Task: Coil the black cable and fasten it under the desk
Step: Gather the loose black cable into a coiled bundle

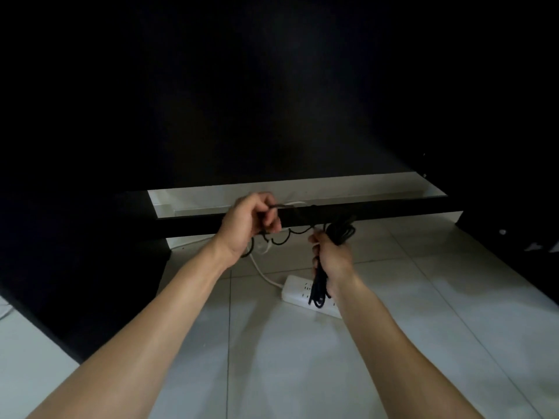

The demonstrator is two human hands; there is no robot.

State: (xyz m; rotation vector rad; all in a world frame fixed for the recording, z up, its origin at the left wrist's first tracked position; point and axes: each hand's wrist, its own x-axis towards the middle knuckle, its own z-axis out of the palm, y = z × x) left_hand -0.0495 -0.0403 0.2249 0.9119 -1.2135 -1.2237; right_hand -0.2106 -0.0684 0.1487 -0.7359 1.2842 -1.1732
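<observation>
A bundle of coiled black cable (341, 232) sits in my right hand (332, 258), its loops sticking out above the fist and hanging below it over the floor. A loose stretch of the same cable runs left in small waves to my left hand (251, 225), which pinches it with closed fingers. Both hands are held just in front of a black crossbar (393, 210) of the desk, under the dark desk underside (272, 86). The cable's far end is lost against the black bar.
A white power strip (298, 293) lies on the pale tiled floor (287, 358) below my right hand, its white cord (260, 267) curving back towards the wall. A black desk panel (75, 282) stands at the left, another dark part at the far right.
</observation>
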